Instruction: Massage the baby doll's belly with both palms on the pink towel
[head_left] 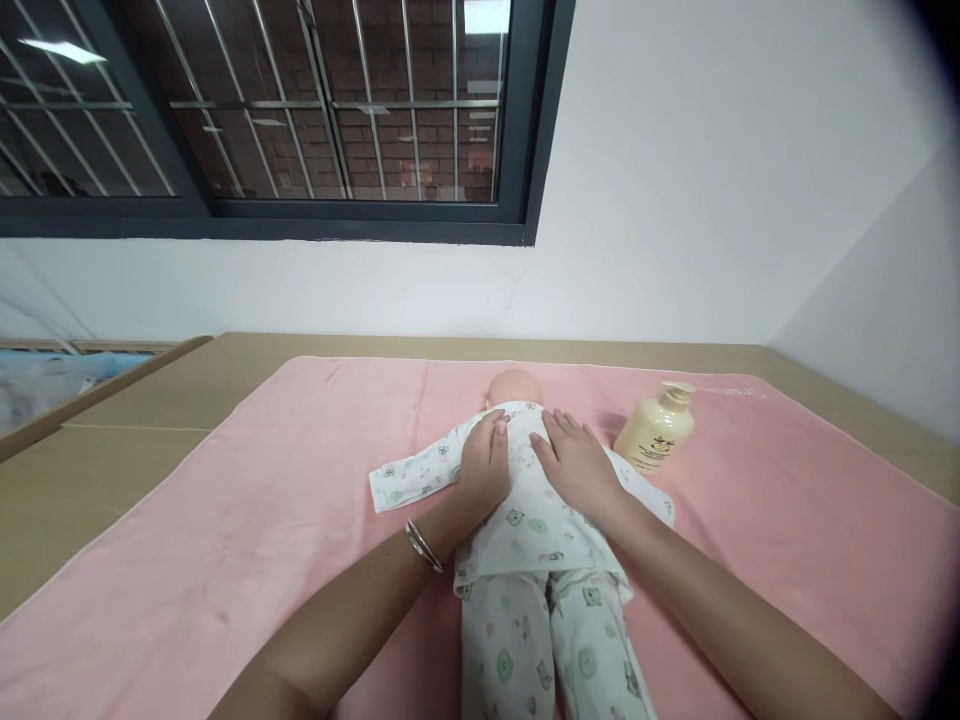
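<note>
Far to the left of my left hand I see a barred window (pixel 285 110) high on the wall, and below it the tan surface (pixel 142 410) that the pink towel (pixel 247 540) is spread over. A bracelet (pixel 424 546) sits on my left wrist, just behind the hand. My left hand (pixel 485 462) lies flat and open, palm down, fingers together, on the upper back of the doll (pixel 536 530); it grips nothing, only presses on the printed white top. The doll's left sleeve sticks out sideways just to the left of that hand. The doll lies along the towel, its bare head (pixel 514 386) just beyond my fingertips and its legs running back between my forearms. My right hand (pixel 574 462) rests beside the left one, equally flat and open, palm down on the doll's back, holding nothing. Near it, to the right and slightly beyond, a cream pump bottle (pixel 656 432) lies tilted on the towel, apart from the doll's right sleeve.
</note>
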